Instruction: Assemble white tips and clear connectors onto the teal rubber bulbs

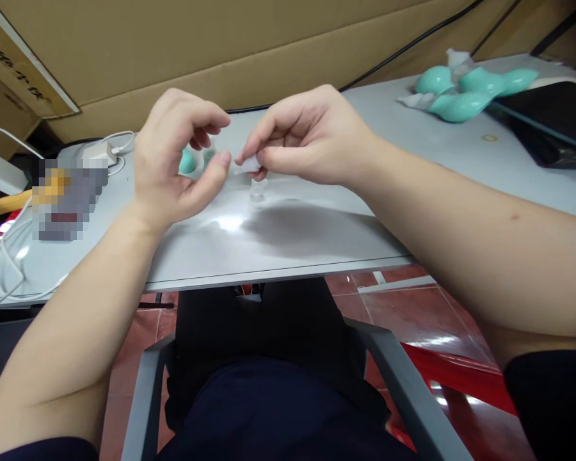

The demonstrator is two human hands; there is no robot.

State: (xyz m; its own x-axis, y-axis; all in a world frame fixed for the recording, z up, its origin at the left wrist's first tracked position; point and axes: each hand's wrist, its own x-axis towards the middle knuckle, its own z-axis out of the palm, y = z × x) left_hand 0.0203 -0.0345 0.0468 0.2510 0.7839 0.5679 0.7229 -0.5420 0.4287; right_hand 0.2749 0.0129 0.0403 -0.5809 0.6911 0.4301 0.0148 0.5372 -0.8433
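My right hand (297, 137) pinches a small white piece, perhaps tissue or film (249, 165), between thumb and fingers above the table. Facing it, my left hand (177, 157) is held up with thumb and fingers apart and nothing between them. Just under the right fingertips, a small clear cup-like piece (258, 191) stands on the tabletop. Partly hidden behind my left hand are a mint-green rounded object (187, 161) and something clear beside it.
Several glossy mint-green rounded pieces (461, 105) with white wrapping lie at the back right, beside a black flat object (547, 121). White cables and a charger (100, 153) lie on the left of the grey table (201, 256). A cardboard wall (221, 45) stands behind.
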